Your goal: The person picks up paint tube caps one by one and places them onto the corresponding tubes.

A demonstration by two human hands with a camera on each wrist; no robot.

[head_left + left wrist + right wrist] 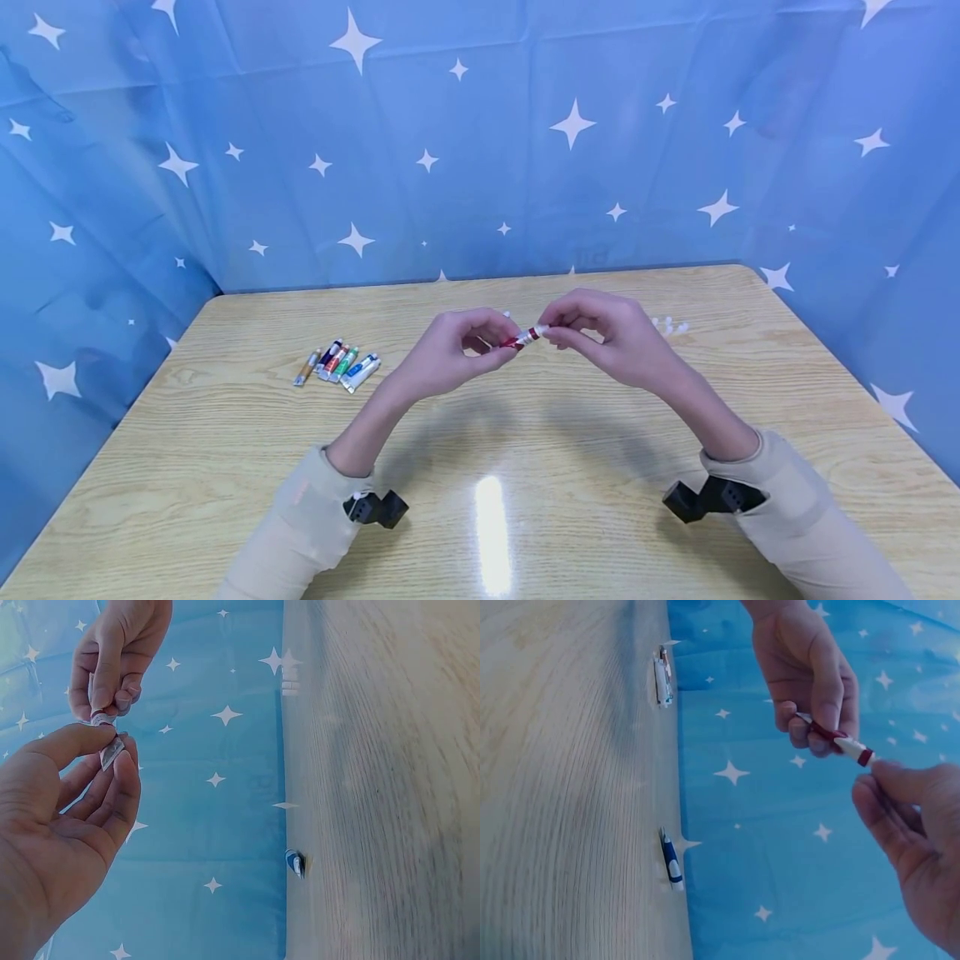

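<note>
A small red-and-silver paint tube is held up over the table, between both hands. My left hand pinches its red body between thumb and fingers. At the other end, the thumb and fingertips of my right hand pinch the white cap, which they mostly cover. The right wrist view shows the tube slanting from the left fingers toward the right fingertips. A blue-and-white tube lies on the table behind the hands, nearly hidden in the head view.
On the left of the wooden table several paint tubes lie side by side, in brown, dark, red, green, blue and white. Several small white caps stand behind the right hand. A blue curtain with stars hangs around the table's far edge.
</note>
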